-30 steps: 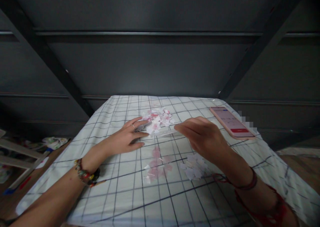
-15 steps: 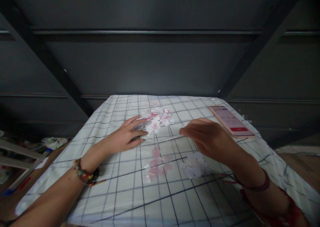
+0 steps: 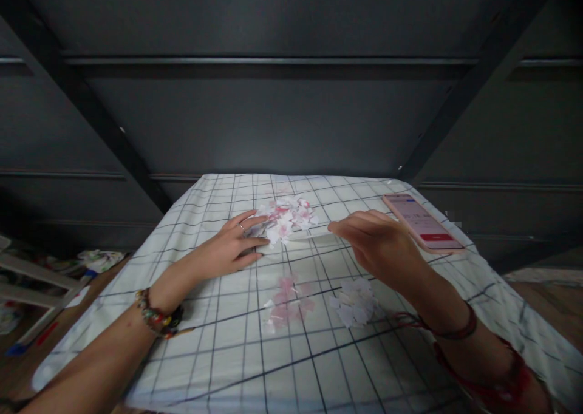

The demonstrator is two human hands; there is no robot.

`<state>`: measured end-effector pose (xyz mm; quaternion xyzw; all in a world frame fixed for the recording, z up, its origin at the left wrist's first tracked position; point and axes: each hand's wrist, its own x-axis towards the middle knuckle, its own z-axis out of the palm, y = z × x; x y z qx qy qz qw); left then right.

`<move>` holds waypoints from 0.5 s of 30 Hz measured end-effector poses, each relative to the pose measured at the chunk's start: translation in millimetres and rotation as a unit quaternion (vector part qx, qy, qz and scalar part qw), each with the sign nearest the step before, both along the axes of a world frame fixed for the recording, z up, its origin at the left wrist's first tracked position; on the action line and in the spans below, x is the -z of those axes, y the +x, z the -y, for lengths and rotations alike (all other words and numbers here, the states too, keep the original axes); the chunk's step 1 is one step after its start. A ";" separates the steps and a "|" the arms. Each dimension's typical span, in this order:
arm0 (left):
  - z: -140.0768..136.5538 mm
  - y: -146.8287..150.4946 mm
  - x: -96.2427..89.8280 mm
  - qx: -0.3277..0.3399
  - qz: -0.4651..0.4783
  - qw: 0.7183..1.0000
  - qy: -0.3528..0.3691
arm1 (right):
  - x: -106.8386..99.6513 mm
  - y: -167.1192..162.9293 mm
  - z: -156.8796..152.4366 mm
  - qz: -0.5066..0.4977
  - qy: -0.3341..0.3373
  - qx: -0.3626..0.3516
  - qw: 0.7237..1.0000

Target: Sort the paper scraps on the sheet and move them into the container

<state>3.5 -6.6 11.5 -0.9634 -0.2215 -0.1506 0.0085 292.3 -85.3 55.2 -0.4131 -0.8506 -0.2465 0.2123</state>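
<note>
My left hand (image 3: 239, 241) lies with its fingers spread and stretched out on the left edge of a heap of small white and pink petal-like paper pieces (image 3: 291, 218). To the right, my right hand (image 3: 380, 244) is closed in a pinch. Its fingertips meet a raised pale fold that looks like part of the white checked tablecloth (image 3: 218, 341), running toward the heap. Nearer to me lie a small pile of pink translucent pieces (image 3: 290, 305) and, to its right, a pile of white pieces (image 3: 356, 302). What sits inside the pinch is partly hidden.
A phone in a pink case (image 3: 426, 226) lies on the table's right side, screen lit, beyond my right hand. A dark panelled wall (image 3: 282, 122) stands behind the table. At the lower left is a white rack-like frame (image 3: 36, 286) with items on the floor.
My right hand has risen slightly in view, and the fold at its fingertips has shifted away from me. My left hand stays almost in place on the heap.
</note>
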 end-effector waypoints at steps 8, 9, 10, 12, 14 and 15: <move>-0.4 0.4 0.0 -0.005 -0.007 1.000 0.008 | 3.8 -3.1 -2.7 -0.044 0.030 -0.045 0.998; -0.4 0.7 -0.3 -0.011 -0.007 1.000 0.011 | 6.0 -7.0 -4.1 -0.042 0.030 -0.056 0.997; -0.4 0.9 -0.6 -0.018 -0.005 1.000 0.014 | 8.0 -11.0 -5.4 -0.042 0.031 -0.061 0.997; -0.7 1.2 -1.3 -0.031 -0.002 0.999 0.021 | 10.4 -17.9 -6.8 -0.033 0.024 -0.060 0.997; -1.5 1.1 -1.6 -0.040 0.001 0.999 0.026 | 9.6 -20.6 -5.8 -0.019 0.013 -0.060 0.998; -1.9 0.9 -1.5 -0.043 0.001 0.999 0.028 | 7.8 -20.0 -4.4 -0.010 0.005 -0.064 0.998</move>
